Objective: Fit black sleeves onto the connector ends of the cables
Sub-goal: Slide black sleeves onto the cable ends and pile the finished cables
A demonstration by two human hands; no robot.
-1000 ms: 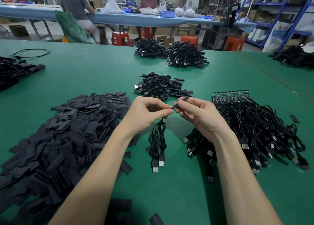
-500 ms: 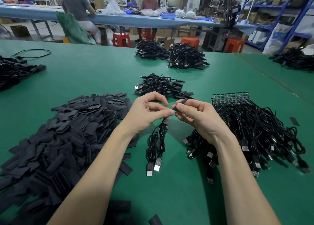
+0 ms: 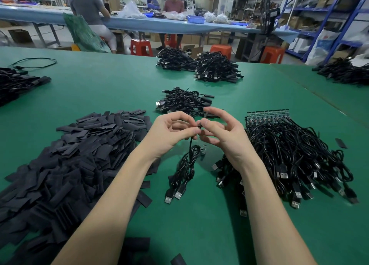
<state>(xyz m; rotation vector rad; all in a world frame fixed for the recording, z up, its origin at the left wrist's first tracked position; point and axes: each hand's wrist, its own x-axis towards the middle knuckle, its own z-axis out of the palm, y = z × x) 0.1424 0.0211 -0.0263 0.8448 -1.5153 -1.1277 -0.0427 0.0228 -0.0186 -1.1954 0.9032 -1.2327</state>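
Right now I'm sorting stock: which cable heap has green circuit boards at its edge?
The large cable heap right of the right hand; its boards line the far edge.

Factory workroom behind a green worktable [image 3: 99, 88].

Beyond it, a long blue-topped bench [image 3: 139, 25] with clear bags and a blue bin [image 3: 196, 19]; two people [image 3: 87, 2] there, one seated. Red plastic stools [image 3: 140, 47] and cardboard boxes [image 3: 20, 35] on a pale floor. Blue metal shelving [image 3: 327, 10] stacked with cartons at right.
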